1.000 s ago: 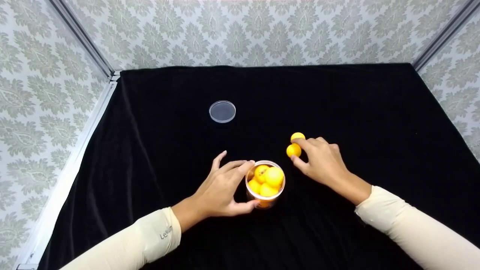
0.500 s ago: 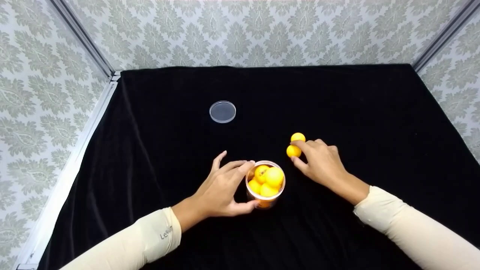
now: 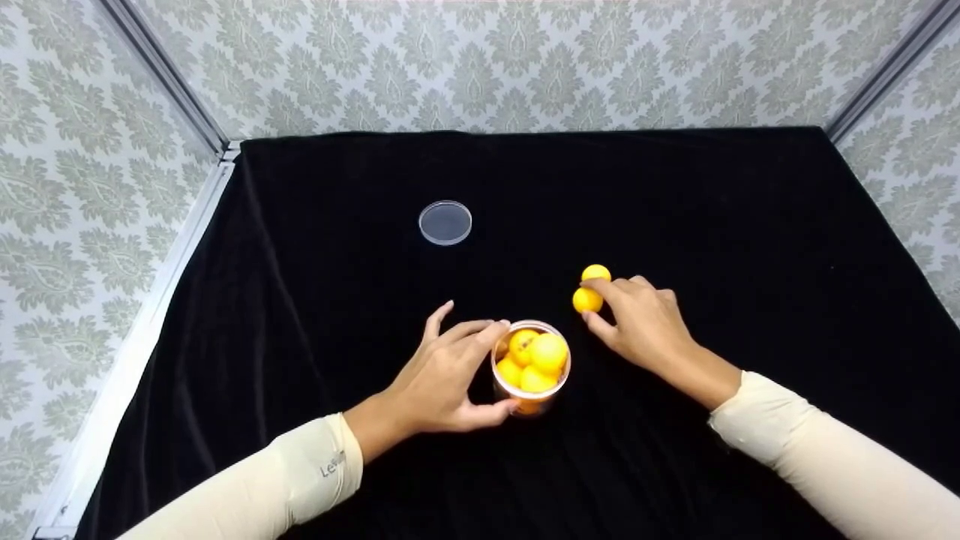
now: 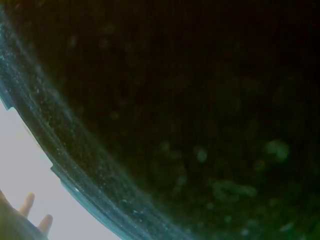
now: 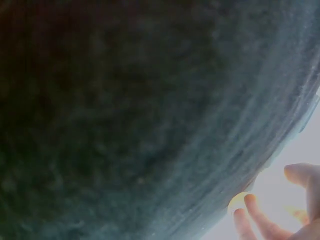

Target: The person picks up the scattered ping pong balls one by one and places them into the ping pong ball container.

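Observation:
In the head view my left hand (image 3: 442, 375) holds a clear round tub (image 3: 530, 405) by its left side, thumb near and fingertips at the far rim. Several orange ping-pong balls (image 3: 547, 354) fill the tub. To its right, two more balls lie touching on the cloth. My right hand (image 3: 643, 322) pinches the nearer ball (image 3: 586, 301) between thumb and forefinger. That forefinger also lies against the farther ball (image 3: 596, 274). The left wrist view shows only some fingertips at its corner. In the right wrist view, fingers (image 5: 250, 200) overlap a glare-washed ball (image 5: 236, 202).
A clear round lid (image 3: 445, 223) lies flat, beyond the tub and slightly left. Black cloth (image 3: 360, 187) covers the table. Patterned panels (image 3: 510, 67) stand behind and at both sides, with metal posts at the corners. Dark cloth fills most of both wrist views.

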### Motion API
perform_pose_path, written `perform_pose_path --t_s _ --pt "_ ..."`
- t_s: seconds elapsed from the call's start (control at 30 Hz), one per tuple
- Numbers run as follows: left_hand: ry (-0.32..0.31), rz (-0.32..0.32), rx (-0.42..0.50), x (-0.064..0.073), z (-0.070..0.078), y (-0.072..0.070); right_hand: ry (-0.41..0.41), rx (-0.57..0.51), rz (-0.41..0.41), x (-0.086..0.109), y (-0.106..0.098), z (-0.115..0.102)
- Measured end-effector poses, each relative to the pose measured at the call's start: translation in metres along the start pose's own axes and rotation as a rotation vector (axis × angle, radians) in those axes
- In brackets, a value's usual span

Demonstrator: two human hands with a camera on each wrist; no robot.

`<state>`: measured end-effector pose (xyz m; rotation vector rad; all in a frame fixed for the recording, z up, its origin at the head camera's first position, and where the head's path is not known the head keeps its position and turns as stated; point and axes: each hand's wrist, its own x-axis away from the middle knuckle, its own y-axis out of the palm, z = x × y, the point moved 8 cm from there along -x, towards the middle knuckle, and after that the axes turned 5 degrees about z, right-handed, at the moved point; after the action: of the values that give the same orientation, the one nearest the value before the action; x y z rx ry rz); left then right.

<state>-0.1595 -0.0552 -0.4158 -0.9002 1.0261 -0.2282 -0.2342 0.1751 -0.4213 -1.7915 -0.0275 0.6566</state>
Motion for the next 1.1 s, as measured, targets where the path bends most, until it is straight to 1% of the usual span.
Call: perform_pose_path --t_s 0.33,0.57,0.8,1.1 --pt "0.0 -0.001 -0.001 0.0 0.0 0.0 -0.053 -0.042 0.063 -0.001 -0.015 -0.015" --pt "-0.004 0.0 0.01 0.0 0.0 0.0 -0.074 -0.094 0.126 -0.003 -0.035 -0.032" --pt "-0.004 -0.002 0.007 0.0 0.0 0.0 -0.131 -0.122 0.153 -0.003 -0.053 -0.055" --pt "-0.001 0.005 0.013 -0.001 0.0 -0.001 -0.174 -0.174 0.207 -0.002 -0.084 -0.081"
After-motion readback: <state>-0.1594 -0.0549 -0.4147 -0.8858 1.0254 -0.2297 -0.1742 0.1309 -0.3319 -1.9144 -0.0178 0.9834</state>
